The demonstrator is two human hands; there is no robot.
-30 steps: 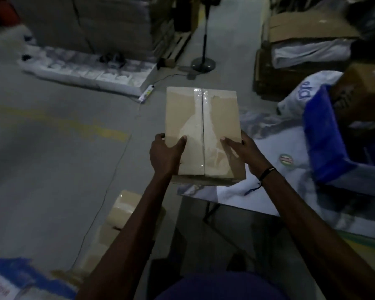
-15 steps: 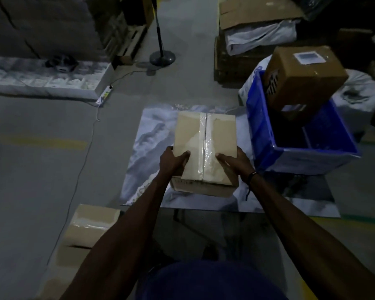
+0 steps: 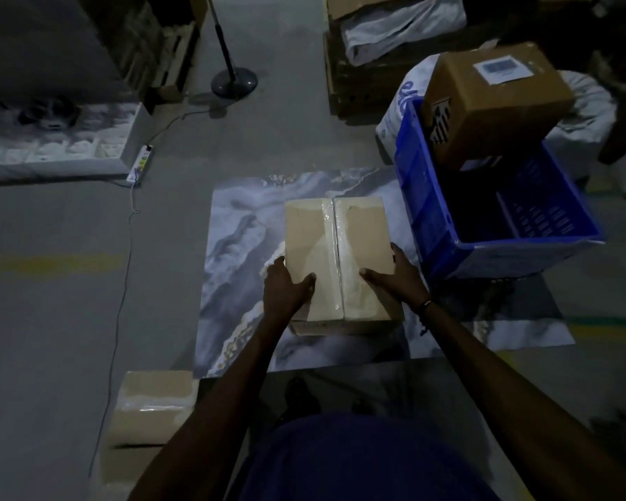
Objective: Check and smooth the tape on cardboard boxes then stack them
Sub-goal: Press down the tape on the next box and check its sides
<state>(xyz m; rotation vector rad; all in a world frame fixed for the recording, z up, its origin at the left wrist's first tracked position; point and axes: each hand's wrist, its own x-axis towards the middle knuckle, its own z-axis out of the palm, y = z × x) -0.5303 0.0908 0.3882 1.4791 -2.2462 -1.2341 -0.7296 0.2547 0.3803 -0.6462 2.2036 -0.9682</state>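
A tan cardboard box (image 3: 340, 244) with a strip of clear tape down its middle seam sits over a marbled sheet (image 3: 239, 247) on the floor. My left hand (image 3: 286, 287) grips its near left edge, thumb lying on the top. My right hand (image 3: 394, 280) grips the near right edge, thumb across the top and fingers down the side. Whether the box rests on the sheet or hangs just above it is unclear. Another taped cardboard box (image 3: 152, 406) lies on the floor at the lower left.
A blue plastic crate (image 3: 430, 218) stands right of the sheet with a brown labelled box (image 3: 492, 99) tilted on its rim. A fan stand (image 3: 234, 81), a power strip (image 3: 141, 164) with a cable, pallets and wrapped stacks lie beyond on the grey floor.
The box has come down and toward the marbled sheet, held by both hands the same way. My view has tipped downward, bringing the blue crate and the sheet fully into sight.
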